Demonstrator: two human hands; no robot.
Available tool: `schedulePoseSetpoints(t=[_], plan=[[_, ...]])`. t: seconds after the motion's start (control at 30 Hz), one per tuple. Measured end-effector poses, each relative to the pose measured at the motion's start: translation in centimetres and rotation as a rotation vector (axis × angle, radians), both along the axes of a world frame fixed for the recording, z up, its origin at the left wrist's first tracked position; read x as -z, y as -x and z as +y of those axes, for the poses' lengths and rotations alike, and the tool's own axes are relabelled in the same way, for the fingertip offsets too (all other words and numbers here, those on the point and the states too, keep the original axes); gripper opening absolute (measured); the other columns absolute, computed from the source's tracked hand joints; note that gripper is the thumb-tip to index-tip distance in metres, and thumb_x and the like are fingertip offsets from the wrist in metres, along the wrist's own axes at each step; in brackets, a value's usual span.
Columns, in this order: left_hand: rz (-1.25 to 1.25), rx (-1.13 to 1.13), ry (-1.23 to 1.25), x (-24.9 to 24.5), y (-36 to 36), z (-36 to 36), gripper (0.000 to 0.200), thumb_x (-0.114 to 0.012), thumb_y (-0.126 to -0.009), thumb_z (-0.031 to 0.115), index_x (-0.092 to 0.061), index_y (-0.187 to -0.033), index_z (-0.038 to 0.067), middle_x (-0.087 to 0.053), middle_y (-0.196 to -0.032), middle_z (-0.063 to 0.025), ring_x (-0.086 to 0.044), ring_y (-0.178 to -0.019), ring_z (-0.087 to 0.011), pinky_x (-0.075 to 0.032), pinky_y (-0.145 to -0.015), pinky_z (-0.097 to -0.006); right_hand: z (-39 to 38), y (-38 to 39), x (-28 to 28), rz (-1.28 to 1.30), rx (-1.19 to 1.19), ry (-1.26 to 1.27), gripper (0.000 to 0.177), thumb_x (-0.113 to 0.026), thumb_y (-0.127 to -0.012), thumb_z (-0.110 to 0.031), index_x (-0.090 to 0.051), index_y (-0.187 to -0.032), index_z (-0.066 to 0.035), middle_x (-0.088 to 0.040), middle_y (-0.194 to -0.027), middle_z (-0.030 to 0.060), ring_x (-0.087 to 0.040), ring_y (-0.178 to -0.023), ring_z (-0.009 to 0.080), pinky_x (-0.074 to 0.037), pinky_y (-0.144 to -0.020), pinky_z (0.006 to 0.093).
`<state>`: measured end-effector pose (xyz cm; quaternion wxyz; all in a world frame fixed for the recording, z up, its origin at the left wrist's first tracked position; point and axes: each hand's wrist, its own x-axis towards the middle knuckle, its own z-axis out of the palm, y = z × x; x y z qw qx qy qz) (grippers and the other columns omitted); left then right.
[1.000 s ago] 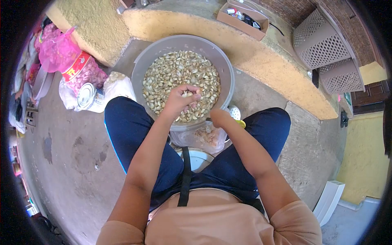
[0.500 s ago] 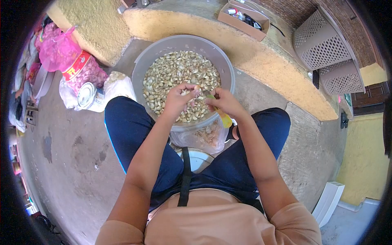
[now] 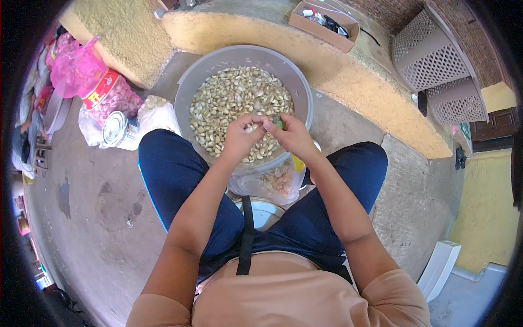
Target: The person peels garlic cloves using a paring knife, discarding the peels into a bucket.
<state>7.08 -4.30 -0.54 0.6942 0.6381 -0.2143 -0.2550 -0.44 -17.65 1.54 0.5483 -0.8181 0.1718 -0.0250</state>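
Note:
Over the near side of a large grey tub (image 3: 188, 82) filled with garlic cloves (image 3: 239, 95), both hands meet. My left hand (image 3: 242, 135) pinches a garlic clove (image 3: 266, 119) between thumb and fingertips. Right beside it, my right hand (image 3: 294, 135) has its thumb and fingers closed at the same clove. A slim yellow tool (image 3: 298, 163) runs below the right palm, with a greenish part showing near the fingers; I cannot make out its working end. Under the tub's near rim lies a clear plastic bag (image 3: 275, 185) with pale peels in it.
To the left stand a pink mesh sack (image 3: 117, 101), a lidded tin (image 3: 117, 131) and a white bag (image 3: 158, 114). A low yellow ledge (image 3: 348, 84) curves behind the tub, carrying a cardboard box (image 3: 324, 27). Perforated grey crates (image 3: 430, 60) stand at right.
My right hand has moved left and up to meet the left hand at the clove. The yellow tool has swung lower and is now mostly covered by the right hand.

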Motion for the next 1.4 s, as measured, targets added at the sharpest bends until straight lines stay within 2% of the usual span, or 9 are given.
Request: schedulePoseSetpoints(t=[0.13,0.23,0.33,0.43,0.83,1.0,1.2,1.3,1.4], plan=[[-0.076,-0.003,-0.044,-0.5,0.1,0.1,0.012,-0.061,-0.072,0.002,-0.062,-0.083,0.002,-0.061,-0.08,-0.0052,-0.056,-0.063,-0.0102,-0.045,-0.055,-0.0217,0.3,0.0,0.0,-0.006,0.019,0.006,0.046,-0.059,-0.075,-0.043,-0.053,-0.079,0.002,-0.052,-0.061,0.0133,-0.048,-0.056,0.018,-0.039,-0.053,0.032],[-0.288,-0.043,-0.101,0.1,-0.1,0.2,0.013,-0.064,-0.067,0.003,-0.062,-0.079,0.002,-0.061,-0.077,-0.0055,-0.057,-0.067,-0.0122,-0.045,-0.063,-0.024,0.5,0.1,-0.1,-0.046,0.019,0.037,0.046,-0.058,-0.076,-0.043,-0.051,-0.076,0.003,-0.05,-0.06,0.0148,-0.046,-0.055,0.019,-0.038,-0.052,0.0326],[-0.4,-0.051,-0.135,-1.0,0.1,0.5,0.01,-0.062,-0.068,0.001,-0.061,-0.078,0.001,-0.058,-0.074,-0.0054,-0.056,-0.063,-0.0113,-0.045,-0.056,-0.023,0.6,0.1,-0.1,-0.085,0.016,0.107,0.046,-0.057,-0.077,-0.042,-0.049,-0.073,0.003,-0.049,-0.06,0.0166,-0.045,-0.053,0.0203,-0.038,-0.052,0.0336],[-0.506,-0.081,-0.155,-1.6,0.1,0.6,0.01,-0.064,-0.066,0.004,-0.061,-0.075,0.002,-0.06,-0.072,-0.0054,-0.057,-0.067,-0.0136,-0.045,-0.064,-0.0249,0.7,0.1,-0.1,-0.078,0.02,0.103,0.047,-0.056,-0.078,-0.041,-0.047,-0.071,0.004,-0.048,-0.058,0.0179,-0.043,-0.052,0.0212,-0.036,-0.05,0.0348],[-0.535,-0.091,-0.177,-1.4,0.0,0.7,0.01,-0.065,-0.064,0.006,-0.061,-0.072,0.002,-0.06,-0.07,-0.0062,-0.058,-0.067,-0.0151,-0.044,-0.065,-0.0255,1.3,0.2,0.1,-0.069,0.04,0.026,0.045,-0.054,-0.08,-0.039,-0.048,-0.069,0.004,-0.046,-0.054,0.0174,-0.041,-0.049,0.0196,-0.036,-0.049,0.0351],[-0.512,-0.01,-0.186,-1.5,-0.3,0.9,0.011,-0.065,-0.062,0.006,-0.061,-0.072,0.003,-0.06,-0.07,-0.0066,-0.058,-0.066,-0.0156,-0.044,-0.065,-0.0258,1.2,0.5,-0.4,-0.078,-0.004,0.053,0.043,-0.055,-0.08,-0.038,-0.05,-0.071,0.004,-0.047,-0.054,0.0169,-0.042,-0.05,0.0199,-0.037,-0.05,0.0342],[-0.509,-0.016,-0.206,-1.9,-0.2,1.0,0.011,-0.065,-0.062,0.007,-0.06,-0.071,0.001,-0.061,-0.071,-0.0072,-0.058,-0.067,-0.0154,-0.045,-0.065,-0.026,1.3,0.6,-1.1,-0.076,-0.024,0.302,0.042,-0.052,-0.08,-0.039,-0.049,-0.07,0.001,-0.05,-0.057,0.02,-0.051,-0.053,0.0332,-0.039,-0.051,0.0394],[-0.496,-0.028,-0.22,-2.3,0.0,0.9,0.011,-0.065,-0.063,0.008,-0.06,-0.071,0.001,-0.061,-0.071,-0.0073,-0.058,-0.066,-0.0146,-0.045,-0.065,-0.026,1.4,0.8,-1.7,-0.167,-0.013,0.432,0.04,-0.051,-0.08,-0.039,-0.048,-0.068,0.0,-0.05,-0.056,0.0199,-0.052,-0.056,0.0372,-0.039,-0.05,0.0421],[-0.49,-0.048,-0.233,-2.4,0.2,0.8,0.011,-0.066,-0.064,0.009,-0.061,-0.071,0.001,-0.062,-0.07,-0.0073,-0.058,-0.065,-0.0141,-0.045,-0.065,-0.0257,1.3,0.7,-0.8,-0.252,0.009,0.449,0.04,-0.051,-0.08,-0.039,-0.047,-0.067,-0.002,-0.049,-0.054,0.0188,-0.052,-0.053,0.0364,-0.039,-0.048,0.0421]])
